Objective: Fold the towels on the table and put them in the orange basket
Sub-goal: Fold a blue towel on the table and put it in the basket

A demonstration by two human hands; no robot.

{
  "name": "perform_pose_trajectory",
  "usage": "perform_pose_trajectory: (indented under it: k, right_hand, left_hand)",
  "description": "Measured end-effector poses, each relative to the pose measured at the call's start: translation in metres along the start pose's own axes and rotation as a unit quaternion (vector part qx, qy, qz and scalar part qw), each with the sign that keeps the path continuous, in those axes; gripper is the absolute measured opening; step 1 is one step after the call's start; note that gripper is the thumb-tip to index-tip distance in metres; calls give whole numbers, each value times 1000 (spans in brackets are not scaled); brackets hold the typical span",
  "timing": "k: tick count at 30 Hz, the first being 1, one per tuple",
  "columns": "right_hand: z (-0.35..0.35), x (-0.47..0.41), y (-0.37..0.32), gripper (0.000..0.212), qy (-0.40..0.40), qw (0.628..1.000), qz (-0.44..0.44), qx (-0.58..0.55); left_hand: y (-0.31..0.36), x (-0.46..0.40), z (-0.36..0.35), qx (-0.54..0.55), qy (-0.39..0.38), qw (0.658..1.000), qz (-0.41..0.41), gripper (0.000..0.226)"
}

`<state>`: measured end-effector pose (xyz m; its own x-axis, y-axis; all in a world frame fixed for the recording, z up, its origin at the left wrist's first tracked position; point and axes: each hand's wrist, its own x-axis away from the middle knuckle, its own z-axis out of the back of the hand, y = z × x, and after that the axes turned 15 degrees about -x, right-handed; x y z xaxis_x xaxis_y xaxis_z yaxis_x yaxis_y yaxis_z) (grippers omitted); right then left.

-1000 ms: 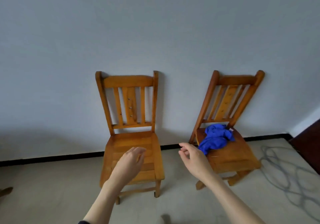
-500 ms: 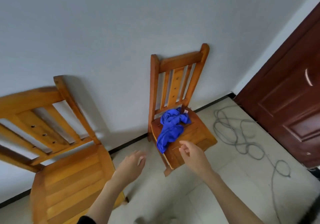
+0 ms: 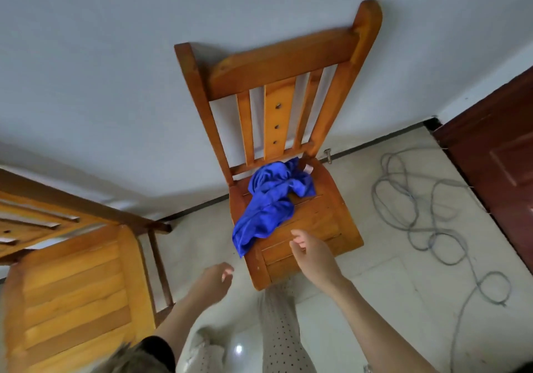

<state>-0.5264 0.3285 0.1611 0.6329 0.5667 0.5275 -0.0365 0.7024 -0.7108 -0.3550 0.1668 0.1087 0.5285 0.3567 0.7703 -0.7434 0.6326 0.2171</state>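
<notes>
A crumpled blue towel (image 3: 271,199) lies on the seat of a wooden chair (image 3: 323,222) against the wall, one corner hanging over the seat's left front edge. My right hand (image 3: 311,254) hovers above the front of that seat, just right of the towel's hanging corner, fingers loosely curled and holding nothing. My left hand (image 3: 213,280) hangs in the air lower and to the left, below the towel, also empty. No orange basket or table is in view.
A second wooden chair (image 3: 75,294) stands close at the left. A grey cable (image 3: 427,217) lies coiled on the tiled floor at the right, beside a dark red door (image 3: 501,153). My spotted trouser leg (image 3: 279,329) shows below.
The view has swung right and closer to the chair with the towel. Both hands have come nearer the seat; the right one now hovers over its front edge.
</notes>
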Motion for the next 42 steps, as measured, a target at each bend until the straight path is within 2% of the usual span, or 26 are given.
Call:
perform_pose_trajectory:
  k: [5,11,14,18,20,24,27,30,34,38,42]
  right_hand:
    - [19,-67,36,37,-29,999,-9,16]
    - [-3,-150,69,38,-62,995,39,73]
    - [-23,-187,78,36,-55,987,96,120]
    - [-52,-227,83,32,-36,975,163,145]
    - [-65,-241,86,34,-41,961,178,206]
    - [-81,-250,103,38,-71,931,153,324]
    - [-78,-245,108,21,-33,926,158,340]
    - [-67,-236,106,17,-40,946,146,285]
    - [-32,-215,79,11,-26,991,104,82]
    - [13,-182,29,7,15,994,106,-30]
    - [53,-150,-32,9,30,986,161,-42]
  left_hand:
    - [45,-54,-5,57,-3,998,11,31]
    - [51,-124,-15,81,20,995,57,33]
    - [47,-159,-20,81,60,992,76,35]
    - [44,-198,-23,67,166,980,84,35]
    - [43,-214,-25,42,192,978,72,37]
    - [37,-232,-32,-46,136,986,81,31]
    - [39,-227,-34,23,139,987,80,22]
    - [48,-209,-28,124,157,978,60,17]
    - [60,-180,-1,138,183,973,8,12]
    - [67,-139,41,149,212,965,-31,12]
    - [74,-93,84,140,228,961,-69,12]
